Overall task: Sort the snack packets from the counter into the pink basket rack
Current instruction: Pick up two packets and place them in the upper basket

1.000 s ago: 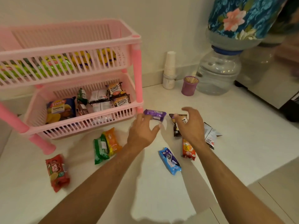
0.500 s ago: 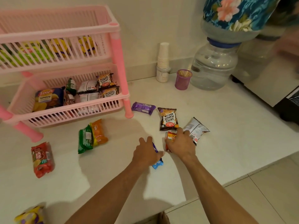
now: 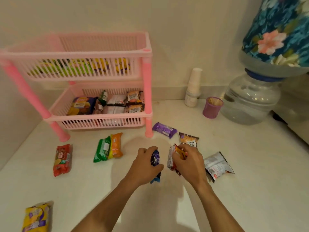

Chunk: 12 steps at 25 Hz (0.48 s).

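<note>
The blue biscuit packet [image 3: 155,162], long axis running away from the counter's near edge toward the pink basket rack [image 3: 93,56] at the back-left, sits gripped in the left hand [image 3: 145,166], nearer the rack, while the right hand [image 3: 188,162] pinches an orange-red packet [image 3: 172,158].

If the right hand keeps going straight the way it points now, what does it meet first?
Most likely the salted peanuts packet, which lies just beyond the right hand. The hand already holds an orange-red packet. Depth is hard to judge from this single view.
</note>
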{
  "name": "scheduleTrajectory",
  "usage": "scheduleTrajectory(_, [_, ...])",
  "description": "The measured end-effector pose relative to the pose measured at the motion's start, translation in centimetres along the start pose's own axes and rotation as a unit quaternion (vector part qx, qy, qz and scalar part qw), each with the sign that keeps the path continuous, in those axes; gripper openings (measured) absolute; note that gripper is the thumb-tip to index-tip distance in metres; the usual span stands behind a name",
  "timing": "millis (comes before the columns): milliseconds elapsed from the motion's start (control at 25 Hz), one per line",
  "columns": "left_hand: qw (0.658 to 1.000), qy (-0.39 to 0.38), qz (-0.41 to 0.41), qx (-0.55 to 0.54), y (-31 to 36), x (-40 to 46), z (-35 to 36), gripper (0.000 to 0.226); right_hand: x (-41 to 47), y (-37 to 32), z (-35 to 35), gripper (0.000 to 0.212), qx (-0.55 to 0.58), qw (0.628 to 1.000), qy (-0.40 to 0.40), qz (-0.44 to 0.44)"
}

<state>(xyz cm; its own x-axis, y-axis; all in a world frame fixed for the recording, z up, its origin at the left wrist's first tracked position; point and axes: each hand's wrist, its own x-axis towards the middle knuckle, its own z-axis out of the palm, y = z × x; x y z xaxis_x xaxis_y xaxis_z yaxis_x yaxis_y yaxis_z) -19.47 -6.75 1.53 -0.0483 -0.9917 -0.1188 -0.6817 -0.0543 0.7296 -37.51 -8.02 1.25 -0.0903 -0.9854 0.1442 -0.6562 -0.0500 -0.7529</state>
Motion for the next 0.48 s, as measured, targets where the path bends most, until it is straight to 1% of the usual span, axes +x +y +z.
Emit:
scheduleTrajectory(120, [0.997, 0.066, 0.028, 0.016, 1.4, 0.3, -4.4, 0.068, 2.3, -4.3, -0.9, 0.012, 0.053, 0.998, 0.008, -0.030])
scheduleTrajectory(240, [0.990, 0.125, 0.062, 0.031, 3.5, 1.0, -9.4, 0.067, 4.6, -9.2, -2.2, 0.024, 0.098, 0.993, 0.033, -0.060])
scheduleTrajectory(320, [0.980, 0.169, 0.097, 0.038, 5.0, 1.4, -13.0, 0.065, 6.2, -12.6, -3.3, 0.032, 0.119, 0.987, 0.048, -0.099])
scheduleTrajectory(400, [0.969, 0.207, 0.126, 0.056, 6.4, 1.8, -16.5, 0.066, 7.7, -16.1, -4.5, 0.034, 0.125, 0.981, 0.060, -0.135])
scheduleTrajectory(480, [0.963, 0.225, 0.142, 0.043, 7.7, 2.3, -19.9, 0.066, 9.2, -19.1, -5.7, 0.031, 0.129, 0.976, 0.083, -0.154])
